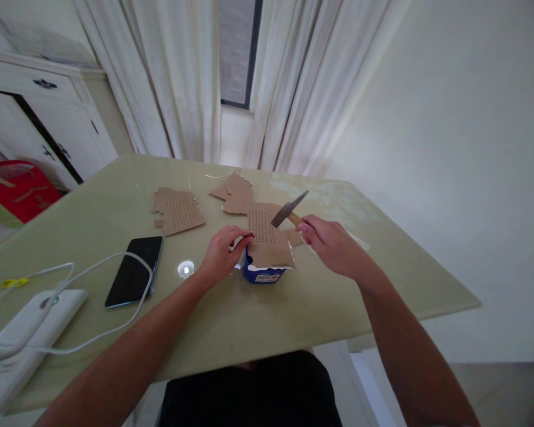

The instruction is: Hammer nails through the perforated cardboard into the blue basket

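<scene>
My right hand [327, 240] grips a hammer [289, 210] by its wooden handle, the metal head raised over a piece of brown cardboard [267, 252] with rows of small dark holes. This cardboard rests on a blue box [262, 275] with a printed label. At the cardboard's left edge, the thumb and fingers of my left hand [225, 252] are pinched together around something small and dark, too small to name. The fingertips cover part of the row of holes there.
Another perforated cardboard piece [180, 212] lies to the left, with torn plain cardboard [239, 197] farther back. A phone [136, 270], a small shiny round dish [186, 269], a white power strip [40, 323] and looping white cables share the pale table [213, 332].
</scene>
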Motion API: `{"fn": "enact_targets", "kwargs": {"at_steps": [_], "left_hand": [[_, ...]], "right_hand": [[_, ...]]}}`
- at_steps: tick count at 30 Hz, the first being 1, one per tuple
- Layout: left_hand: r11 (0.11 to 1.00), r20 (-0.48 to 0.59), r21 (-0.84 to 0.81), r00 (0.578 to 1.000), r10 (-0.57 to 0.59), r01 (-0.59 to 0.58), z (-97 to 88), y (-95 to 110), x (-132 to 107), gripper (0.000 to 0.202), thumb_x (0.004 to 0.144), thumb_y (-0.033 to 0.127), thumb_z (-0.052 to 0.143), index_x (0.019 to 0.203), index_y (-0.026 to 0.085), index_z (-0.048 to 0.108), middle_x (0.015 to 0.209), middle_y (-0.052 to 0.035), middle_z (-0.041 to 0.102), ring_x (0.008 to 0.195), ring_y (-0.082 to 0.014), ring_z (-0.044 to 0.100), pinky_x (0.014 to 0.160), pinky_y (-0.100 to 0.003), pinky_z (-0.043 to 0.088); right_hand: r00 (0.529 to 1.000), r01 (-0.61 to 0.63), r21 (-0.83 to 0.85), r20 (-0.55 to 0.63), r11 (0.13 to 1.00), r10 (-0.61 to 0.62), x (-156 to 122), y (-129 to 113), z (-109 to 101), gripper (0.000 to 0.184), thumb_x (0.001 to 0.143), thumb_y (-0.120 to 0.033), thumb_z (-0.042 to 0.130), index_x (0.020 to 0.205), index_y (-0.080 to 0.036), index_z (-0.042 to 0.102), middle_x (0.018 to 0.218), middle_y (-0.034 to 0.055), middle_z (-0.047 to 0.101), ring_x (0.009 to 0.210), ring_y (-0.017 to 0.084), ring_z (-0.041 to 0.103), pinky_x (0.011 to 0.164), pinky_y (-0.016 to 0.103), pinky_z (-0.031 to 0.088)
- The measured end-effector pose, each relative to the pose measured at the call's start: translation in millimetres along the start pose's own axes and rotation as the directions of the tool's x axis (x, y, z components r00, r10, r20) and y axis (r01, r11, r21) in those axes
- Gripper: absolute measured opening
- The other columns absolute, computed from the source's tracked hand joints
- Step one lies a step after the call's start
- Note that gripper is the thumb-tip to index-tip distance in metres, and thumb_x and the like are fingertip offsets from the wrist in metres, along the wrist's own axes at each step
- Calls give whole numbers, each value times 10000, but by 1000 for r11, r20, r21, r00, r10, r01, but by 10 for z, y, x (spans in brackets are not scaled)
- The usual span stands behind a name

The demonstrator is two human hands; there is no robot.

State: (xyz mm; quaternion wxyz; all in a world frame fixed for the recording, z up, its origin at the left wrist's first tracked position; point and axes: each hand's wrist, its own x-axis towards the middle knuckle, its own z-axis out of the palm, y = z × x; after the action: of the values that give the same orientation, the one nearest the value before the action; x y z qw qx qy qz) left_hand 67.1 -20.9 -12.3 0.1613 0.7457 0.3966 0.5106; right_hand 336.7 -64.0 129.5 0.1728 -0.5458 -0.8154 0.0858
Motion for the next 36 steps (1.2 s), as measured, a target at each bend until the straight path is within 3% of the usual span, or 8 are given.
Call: {"fn": "enact_targets", "kwargs": {"at_steps": [3, 7, 11, 16, 21, 27, 32, 36], "left_hand": [[1000, 0, -1, 1000, 6, -6, -5, -8, 2, 195, 1023, 294, 630, 985, 203, 798, 913, -56, 802, 763, -178, 639, 732, -299, 535], [1000, 7, 1, 1000, 5, -5, -18, 6, 7, 200, 1023, 300, 625, 985, 211, 800, 911, -55, 798, 751, -179, 629, 720, -300, 530], [1000, 15, 0, 1000, 9, -9, -9, 9, 10, 195, 1014, 288, 625, 964, 210, 796, 875, -47, 783, 735, -177, 618, 714, -300, 520], [1000, 24, -7, 1000, 7, -7, -3, -4, 12, 181, 1011, 292, 636, 998, 208, 796, 901, -45, 793, 722, -169, 611, 713, -296, 516], [1000, 28, -4, 1000, 3, -3, -22, -31, 9, 170, 1001, 284, 645, 942, 210, 786, 828, -30, 765, 692, -168, 596, 697, -293, 503], [1000, 45, -12, 999, 3, -2, -15, -44, 8, 187, 1012, 319, 644, 963, 216, 793, 900, -47, 800, 732, -178, 628, 697, -302, 509], [1000, 49, -13, 999, 13, -13, -18, -32, 7, 181, 999, 285, 640, 932, 211, 792, 854, -46, 781, 725, -180, 616, 695, -305, 506], [999, 58, -29, 998, 16, -15, -21, -18, 9, 182, 1002, 290, 643, 955, 211, 801, 874, -52, 786, 757, -183, 636, 691, -298, 510]], "right_hand": [[998, 49, -27, 34, 998, -48, 56, -309, -34, 290, 1147, -354, 408, 995, -209, 609, 842, 44, 708, 758, 204, 644, 717, 297, 372], [997, 63, -65, 50, 996, -59, 91, -475, 82, 286, 1168, -326, 395, 1017, -198, 602, 899, 65, 727, 814, 213, 665, 729, 299, 353], [992, 79, -158, 113, 984, -62, 91, -526, 119, 289, 1171, -323, 414, 1008, -186, 610, 922, 80, 728, 830, 218, 662, 734, 310, 334], [998, 43, -49, 37, 998, -41, 117, -587, 27, 287, 1171, -305, 406, 1023, -185, 622, 849, 40, 702, 785, 193, 632, 739, 298, 348], [985, 72, -111, 166, 991, -52, 142, -537, 99, 325, 1168, -300, 417, 975, -174, 645, 870, 57, 708, 778, 193, 622, 721, 311, 326], [999, 40, -60, 31, 997, -38, 169, -509, 62, 325, 1177, -309, 390, 1097, -169, 673, 883, 54, 723, 828, 205, 658, 754, 304, 357], [980, 61, -201, 199, 978, -20, 181, -545, 87, 324, 1178, -313, 412, 1057, -162, 672, 968, 100, 762, 877, 225, 688, 742, 315, 339], [994, 38, -176, 104, 984, -20, 164, -559, 58, 310, 1184, -318, 393, 1083, -166, 645, 960, 91, 760, 865, 218, 692, 735, 309, 338]]}}
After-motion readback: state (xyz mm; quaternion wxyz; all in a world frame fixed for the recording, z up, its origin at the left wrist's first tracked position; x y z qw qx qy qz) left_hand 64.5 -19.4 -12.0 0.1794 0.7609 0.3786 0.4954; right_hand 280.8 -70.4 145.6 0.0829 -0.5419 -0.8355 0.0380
